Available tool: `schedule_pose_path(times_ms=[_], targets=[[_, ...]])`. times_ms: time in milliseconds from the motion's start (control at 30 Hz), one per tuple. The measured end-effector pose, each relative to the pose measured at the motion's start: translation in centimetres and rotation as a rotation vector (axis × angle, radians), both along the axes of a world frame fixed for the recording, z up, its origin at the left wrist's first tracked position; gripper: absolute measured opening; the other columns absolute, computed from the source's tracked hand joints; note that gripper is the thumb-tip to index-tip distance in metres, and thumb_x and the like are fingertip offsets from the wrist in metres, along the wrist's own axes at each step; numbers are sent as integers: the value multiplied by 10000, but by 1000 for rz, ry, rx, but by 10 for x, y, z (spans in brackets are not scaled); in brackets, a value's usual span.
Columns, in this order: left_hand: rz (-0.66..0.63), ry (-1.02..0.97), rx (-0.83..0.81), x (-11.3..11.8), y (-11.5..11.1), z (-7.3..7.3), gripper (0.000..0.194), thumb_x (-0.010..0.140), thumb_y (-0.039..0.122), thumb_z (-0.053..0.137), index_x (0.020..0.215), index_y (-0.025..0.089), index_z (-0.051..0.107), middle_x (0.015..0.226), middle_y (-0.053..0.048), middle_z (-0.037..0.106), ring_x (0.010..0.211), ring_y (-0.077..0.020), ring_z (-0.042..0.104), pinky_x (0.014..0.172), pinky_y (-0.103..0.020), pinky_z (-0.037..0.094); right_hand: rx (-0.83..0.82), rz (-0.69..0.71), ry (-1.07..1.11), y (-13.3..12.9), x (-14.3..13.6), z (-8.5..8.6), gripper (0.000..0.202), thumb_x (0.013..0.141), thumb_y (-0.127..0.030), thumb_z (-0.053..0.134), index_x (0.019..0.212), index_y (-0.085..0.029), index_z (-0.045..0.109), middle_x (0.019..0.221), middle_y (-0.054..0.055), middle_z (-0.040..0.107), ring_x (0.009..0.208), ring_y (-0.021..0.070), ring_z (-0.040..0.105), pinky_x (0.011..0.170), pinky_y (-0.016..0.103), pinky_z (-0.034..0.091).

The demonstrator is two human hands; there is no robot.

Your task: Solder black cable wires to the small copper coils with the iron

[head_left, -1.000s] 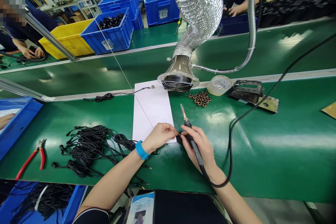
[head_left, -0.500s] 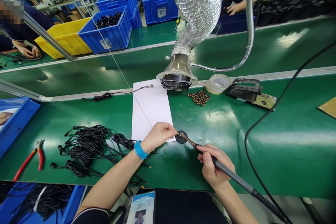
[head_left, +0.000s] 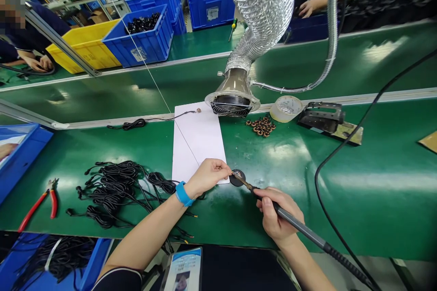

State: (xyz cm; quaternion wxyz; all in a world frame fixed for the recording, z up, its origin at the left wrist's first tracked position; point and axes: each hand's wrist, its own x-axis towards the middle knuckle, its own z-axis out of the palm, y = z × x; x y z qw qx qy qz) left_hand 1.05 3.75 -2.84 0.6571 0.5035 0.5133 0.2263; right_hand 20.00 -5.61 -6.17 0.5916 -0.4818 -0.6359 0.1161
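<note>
Step in hand, as we judge it: hot work at the round black disc [head_left: 238, 181], apparently soldering. Our left hand [head_left: 215, 171] has thumb and forefinger pinched together on a thin piece [head_left: 232, 173], too fine for us to identify. Our right hand [head_left: 282, 213] is curled firmly round the handle of the soldering iron [head_left: 300, 226], its tip angled down to the disc, close to the left fingertips; we cannot tell whether tip and piece touch. The next move, in our judgement, calls for both hands kept steady and the left fingers kept clear of the hot metal. The disc lies on the green worktop [head_left: 375, 200] at the near right corner of the white sheet [head_left: 196, 145]. It looks flat and dark, with small pale specks on top; finer detail is unresolved.
</note>
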Motion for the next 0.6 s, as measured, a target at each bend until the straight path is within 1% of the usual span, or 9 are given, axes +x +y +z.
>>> schedule_pose_path(times_ms=[133,233,333,433,600], targets=[[6,-24,0,1,0,-1,167,751,281,683,745,114,694,659,-32,636,629,-122,546,571,-223,359,-35,-16,41,-3,0,-6,217,883,-145,546,989,-234,713,601,-31,642,503,138,613,569,323,565],[3,-14,0,1,0,0,177,758,292,688,742,116,693,645,-26,628,608,-115,527,559,-225,344,-59,-64,112,-5,0,-11,206,892,-172,549,983,-233,724,628,-24,659,491,137,617,596,337,585],[-2,-1,3,1,0,1,175,759,289,685,752,115,700,648,-25,628,594,-109,516,549,-225,331,-64,-98,172,-6,1,-13,205,894,-180,549,975,-229,731,608,-25,640,484,139,612,577,335,577],[-3,4,3,0,0,0,179,761,286,676,772,110,706,662,-28,632,609,-112,527,551,-226,327,-73,-100,198,-6,2,-13,196,898,-197,549,949,-227,735,594,-21,633,475,147,605,551,337,566],[-12,-15,15,-1,1,-3,179,772,288,668,767,111,692,684,-34,634,648,-126,555,589,-237,361,-81,-66,179,-6,2,-14,199,894,-196,556,967,-231,738,616,-18,650,488,144,612,614,360,594]])
